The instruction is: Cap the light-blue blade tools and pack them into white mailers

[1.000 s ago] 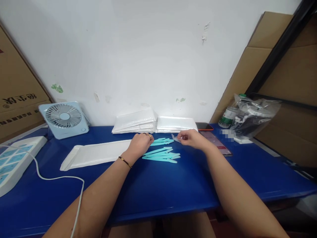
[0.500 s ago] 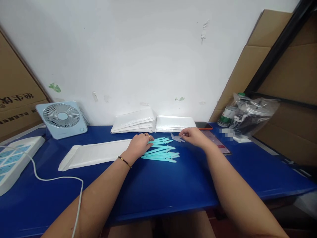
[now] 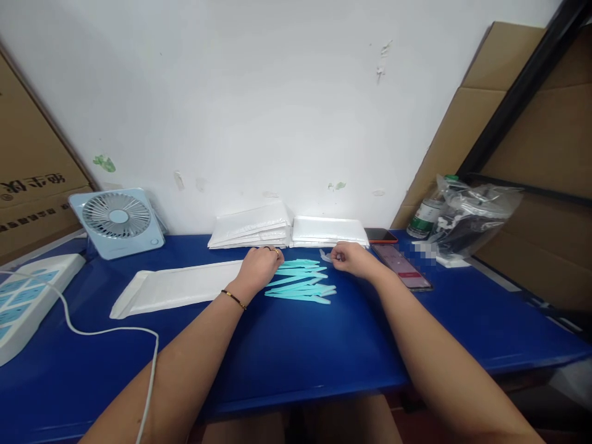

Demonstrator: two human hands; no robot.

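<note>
One fan (image 3: 118, 217), one flat white envelope (image 3: 185, 285), then the left hand (image 3: 259, 268) at the left ends of teal sticks (image 3: 300, 288) on the table (image 3: 305, 357), too overlapped to count, long axis left-right, wider ends pointing right; right hand (image 3: 349, 259) bunched by clear bits (image 3: 324, 254), can't tell if either's gripping

Turquoise sticks (image 3: 303, 287) — between left hand (image 3: 259, 268) and right hand (image 3: 351, 258)

Soft even light, faint shadows, stretched edges
</note>
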